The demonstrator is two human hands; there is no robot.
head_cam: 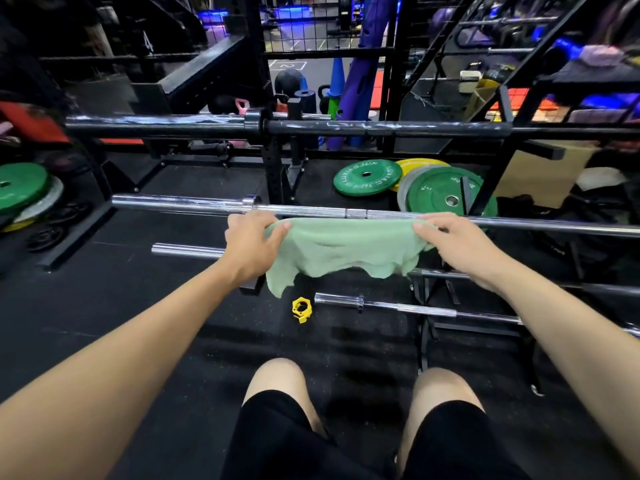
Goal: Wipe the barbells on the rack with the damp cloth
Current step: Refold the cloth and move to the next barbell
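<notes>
A light green cloth (pixel 341 249) is stretched between my two hands, just in front of a chrome barbell (pixel 180 201) lying across the rack. My left hand (pixel 251 245) pinches the cloth's left top corner. My right hand (pixel 457 245) pinches its right top corner. The cloth's upper edge lies close to the bar; whether it touches I cannot tell. A black barbell (pixel 381 128) with white smears sits higher and farther back. Two lower chrome barbells (pixel 188 250) (pixel 408 307) lie nearer to me, partly hidden by the cloth and my arms.
Green and yellow weight plates (pixel 367 177) lean on the floor behind the rack, more plates (pixel 20 188) at the left. A yellow bar collar (pixel 302 309) lies on the black rubber floor. Black rack uprights (pixel 275 174) stand behind the bars. My knees are at the bottom.
</notes>
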